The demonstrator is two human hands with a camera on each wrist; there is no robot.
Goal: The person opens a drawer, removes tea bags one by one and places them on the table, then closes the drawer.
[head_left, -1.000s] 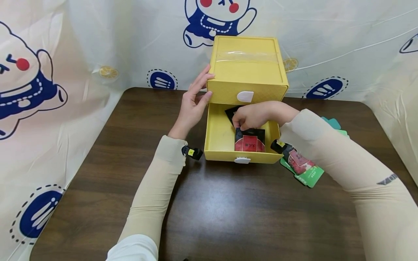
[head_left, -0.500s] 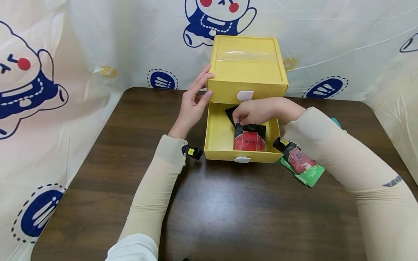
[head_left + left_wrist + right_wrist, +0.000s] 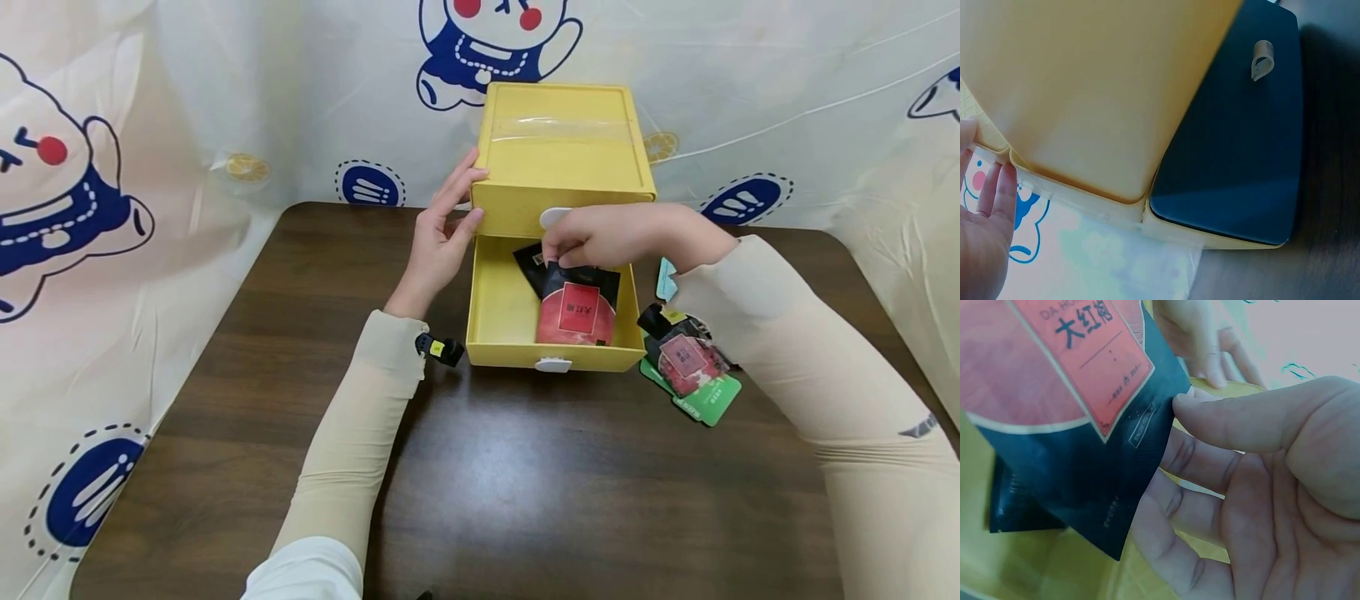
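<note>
In the head view my right hand (image 3: 615,237) pinches the top edge of a black and red tea sachet (image 3: 576,312) over the pulled-out yellow drawer (image 3: 502,287). The right wrist view shows the thumb and fingers on the dark end of this sachet (image 3: 1085,469). Behind it, a second black sachet (image 3: 531,265) lies in the drawer, partly covered. My left hand (image 3: 441,237) rests its extended fingers and thumb against the left front corner of the yellow drawer box (image 3: 562,150). Those fingers (image 3: 1002,194) touch the box in the left wrist view.
Right of the drawer, another red sachet (image 3: 684,360) lies on green packets (image 3: 712,402), partly behind my right wrist camera. A dark blue panel with a loop (image 3: 1263,59) shows at the box's lower part. A printed curtain (image 3: 300,100) hangs behind the brown table (image 3: 510,483).
My right hand has risen and moved right, lifting and tilting the sachet with it. More of the sachet behind shows. My left hand stays at the box corner.
</note>
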